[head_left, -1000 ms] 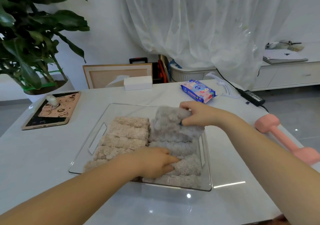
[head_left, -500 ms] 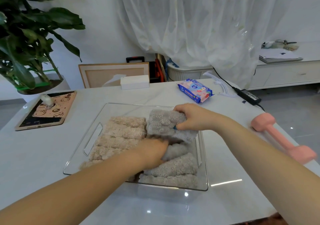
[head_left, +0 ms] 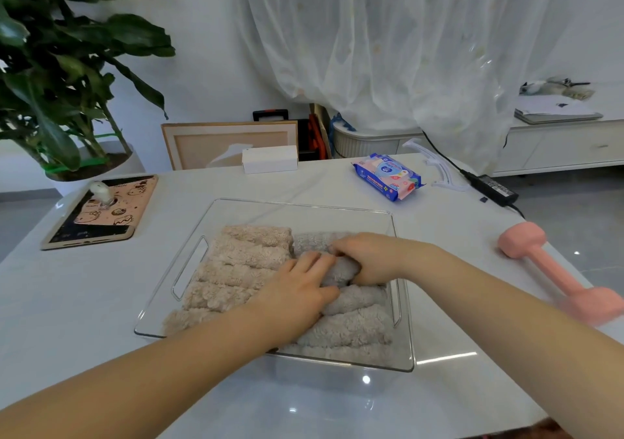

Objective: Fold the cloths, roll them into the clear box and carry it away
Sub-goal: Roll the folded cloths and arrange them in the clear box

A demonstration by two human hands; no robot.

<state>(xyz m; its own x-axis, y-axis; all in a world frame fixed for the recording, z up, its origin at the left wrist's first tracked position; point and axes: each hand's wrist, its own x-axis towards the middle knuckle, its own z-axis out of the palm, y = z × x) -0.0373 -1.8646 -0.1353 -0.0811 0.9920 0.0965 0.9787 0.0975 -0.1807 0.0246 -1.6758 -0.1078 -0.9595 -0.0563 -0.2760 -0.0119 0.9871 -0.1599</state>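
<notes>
Many fluffy rolls [head_left: 243, 256], clear box [head_left: 304, 207], left hand [head_left: 297, 296] flat, right hand [head_left: 368, 256] gripping grey roll [head_left: 341, 271]

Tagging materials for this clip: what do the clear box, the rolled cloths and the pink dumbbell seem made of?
Clear box: rigid transparent plastic, possibly acrylic, glossy; the table shows through its walls.
Rolled cloths: soft plush or terry fabric, beige and grey, matte, nubbly pile.
Pink dumbbell: smooth matte coating, likely rubber or vinyl; core unseen.
</notes>
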